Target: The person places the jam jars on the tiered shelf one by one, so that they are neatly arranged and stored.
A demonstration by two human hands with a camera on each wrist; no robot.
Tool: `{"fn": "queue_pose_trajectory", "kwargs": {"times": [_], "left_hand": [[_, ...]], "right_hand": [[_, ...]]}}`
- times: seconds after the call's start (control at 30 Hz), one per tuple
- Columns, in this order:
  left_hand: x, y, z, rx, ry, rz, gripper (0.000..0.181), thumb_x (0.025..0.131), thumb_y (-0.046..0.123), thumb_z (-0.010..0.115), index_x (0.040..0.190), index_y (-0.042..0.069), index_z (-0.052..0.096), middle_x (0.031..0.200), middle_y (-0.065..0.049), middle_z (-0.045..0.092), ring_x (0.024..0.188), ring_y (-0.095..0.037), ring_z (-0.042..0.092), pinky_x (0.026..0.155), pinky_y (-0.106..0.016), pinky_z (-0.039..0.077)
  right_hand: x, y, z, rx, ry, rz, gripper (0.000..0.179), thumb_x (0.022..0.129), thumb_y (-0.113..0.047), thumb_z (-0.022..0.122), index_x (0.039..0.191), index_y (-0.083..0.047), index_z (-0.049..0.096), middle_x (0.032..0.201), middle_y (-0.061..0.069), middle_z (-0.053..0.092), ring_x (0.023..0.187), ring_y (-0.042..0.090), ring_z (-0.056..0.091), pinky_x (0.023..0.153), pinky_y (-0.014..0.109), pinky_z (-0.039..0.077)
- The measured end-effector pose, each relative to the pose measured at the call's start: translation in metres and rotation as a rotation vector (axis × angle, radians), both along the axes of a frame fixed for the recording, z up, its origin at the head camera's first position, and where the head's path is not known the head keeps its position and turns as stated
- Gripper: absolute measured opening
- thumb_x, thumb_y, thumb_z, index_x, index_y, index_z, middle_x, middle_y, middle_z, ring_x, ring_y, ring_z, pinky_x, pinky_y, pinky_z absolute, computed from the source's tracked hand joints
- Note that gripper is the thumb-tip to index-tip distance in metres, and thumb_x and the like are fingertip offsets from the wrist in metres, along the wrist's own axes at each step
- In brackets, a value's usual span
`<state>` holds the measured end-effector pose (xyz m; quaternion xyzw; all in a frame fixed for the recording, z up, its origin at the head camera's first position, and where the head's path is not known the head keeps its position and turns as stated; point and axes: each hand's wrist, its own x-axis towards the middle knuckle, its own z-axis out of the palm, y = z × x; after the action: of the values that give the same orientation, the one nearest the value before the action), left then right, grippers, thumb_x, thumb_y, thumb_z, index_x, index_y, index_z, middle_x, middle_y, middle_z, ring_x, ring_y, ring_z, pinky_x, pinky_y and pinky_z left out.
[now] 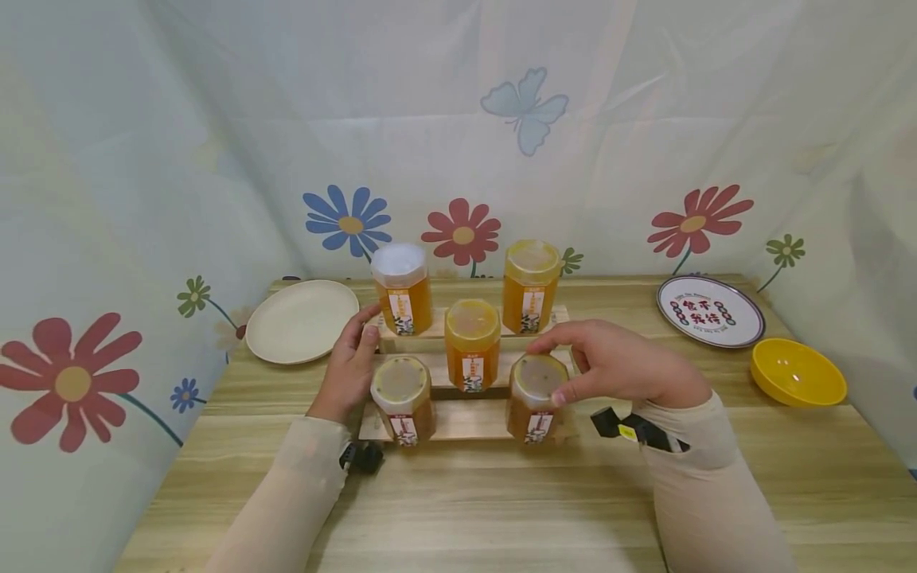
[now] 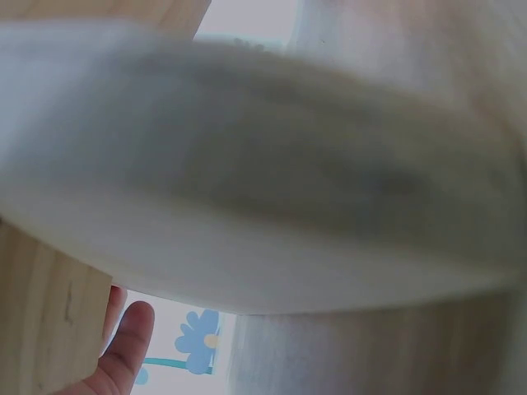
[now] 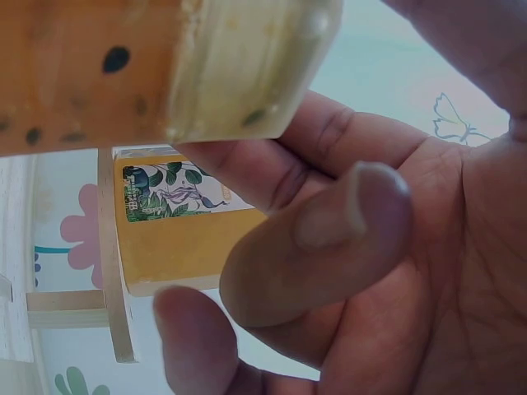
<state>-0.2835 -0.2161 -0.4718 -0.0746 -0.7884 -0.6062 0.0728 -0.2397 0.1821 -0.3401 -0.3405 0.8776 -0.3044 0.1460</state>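
Note:
A stepped wooden rack (image 1: pixel 469 418) bears several jars of amber contents. My right hand (image 1: pixel 609 362) is at the front right jar (image 1: pixel 533 406), pinching its lid between thumb and forefinger; in the right wrist view, fingers lie behind this jar (image 3: pixel 90 74) and others curl below. My left hand (image 1: pixel 349 370) rests by the rack's left end, fingers fairly straight; the left wrist view shows fingertips past a wooden edge (image 2: pixel 49 321). The front left jar (image 1: pixel 403 402) stands beside it. Further up are the middle jar (image 1: pixel 473 346), the white-lidded jar (image 1: pixel 403 294) and the back right jar (image 1: pixel 532 290).
A cream plate (image 1: pixel 301 322) lies at the left. To the right are a white plate with a dark rim (image 1: pixel 709 312) and a yellow bowl (image 1: pixel 797 374). A flower-printed curtain (image 1: pixel 401 159) hangs behind the wooden table (image 1: pixel 458 509). A blurred pale shape fills much of the left wrist view.

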Motion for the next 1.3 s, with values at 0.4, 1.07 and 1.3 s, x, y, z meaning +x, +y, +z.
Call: {"fn": "queue_pose_trajectory", "kwargs": {"times": [0.4, 1.07, 1.3], "left_hand": [[-0.0024, -0.0015, 0.0014, -0.002, 0.004, -0.001, 0.051, 0.115, 0.041, 0.041, 0.162, 0.020, 0.041, 0.169, -0.005, 0.035, 0.155, -0.027, 0.031, 0.126, -0.056, 0.024], [-0.0025, -0.0014, 0.0066, 0.008, -0.006, -0.014, 0.050, 0.115, 0.038, 0.041, 0.162, 0.020, 0.040, 0.169, -0.007, 0.036, 0.152, -0.027, 0.036, 0.126, -0.054, 0.027], [-0.0045, -0.0026, 0.0068, 0.010, -0.004, -0.021, 0.051, 0.115, 0.039, 0.041, 0.162, 0.019, 0.040, 0.169, -0.007, 0.036, 0.151, -0.028, 0.037, 0.125, -0.055, 0.028]], "right_hand": [[0.0006, -0.0008, 0.0052, 0.008, -0.013, 0.002, 0.063, 0.084, -0.028, 0.092, 0.139, -0.012, 0.066, 0.095, -0.001, 0.061, 0.064, 0.017, 0.049, 0.066, 0.029, 0.045], [-0.0018, -0.0010, 0.0074, 0.015, 0.022, 0.024, 0.063, 0.084, -0.032, 0.091, 0.140, -0.013, 0.066, 0.089, -0.003, 0.058, 0.064, 0.012, 0.048, 0.064, 0.028, 0.045], [-0.0022, -0.0018, 0.0080, 0.012, 0.021, 0.021, 0.063, 0.085, -0.030, 0.090, 0.141, -0.014, 0.066, 0.090, -0.003, 0.057, 0.063, 0.011, 0.048, 0.063, 0.028, 0.045]]}}
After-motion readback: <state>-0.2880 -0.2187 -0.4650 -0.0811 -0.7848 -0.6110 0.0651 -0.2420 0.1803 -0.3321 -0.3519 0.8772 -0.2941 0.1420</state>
